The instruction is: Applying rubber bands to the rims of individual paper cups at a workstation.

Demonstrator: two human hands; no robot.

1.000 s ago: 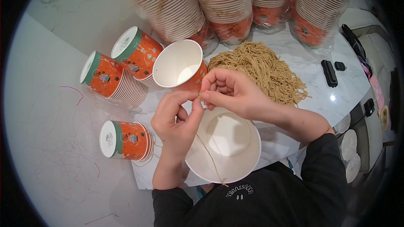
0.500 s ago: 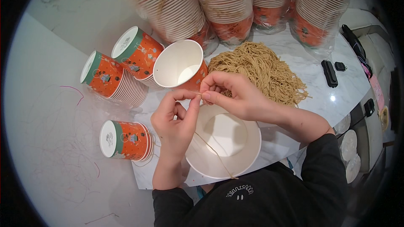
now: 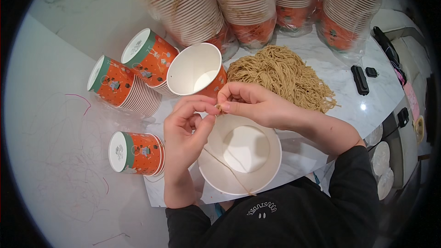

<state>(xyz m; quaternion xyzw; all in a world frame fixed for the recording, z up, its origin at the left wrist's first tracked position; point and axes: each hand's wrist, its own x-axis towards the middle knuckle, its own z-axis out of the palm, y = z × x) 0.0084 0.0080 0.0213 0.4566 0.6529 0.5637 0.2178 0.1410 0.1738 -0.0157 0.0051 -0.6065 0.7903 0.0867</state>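
Both my hands meet above a white paper bucket [image 3: 274, 156] that stands mouth up close to my body. Between the fingertips of my right hand [image 3: 250, 104] is a pinched bit of thin tan cord [image 3: 228, 166]. My left hand [image 3: 187, 126] has its fingers curled at the same spot, its thumb a little apart from the index fingertip. The cord's other part slants over the bucket's mouth to a small knot at the near rim. Part of it is hidden behind my left hand. Just beyond my hands lies a heap of tan cords [image 3: 285, 76].
An orange bucket [image 3: 195, 66] tilts behind my hands. Nested upside-down buckets [image 3: 149, 57] lean at the left, with a shorter stack [image 3: 138, 152] nearer. Tall plastic-wrapped bucket stacks [image 3: 248, 0] line the back. Two small black devices [image 3: 359, 80] lie at the right.
My left thumb has drawn back from the index fingertip, and the left fingers have shifted slightly. The bucket below has moved a little to the left. My right hand stays nearly in place.
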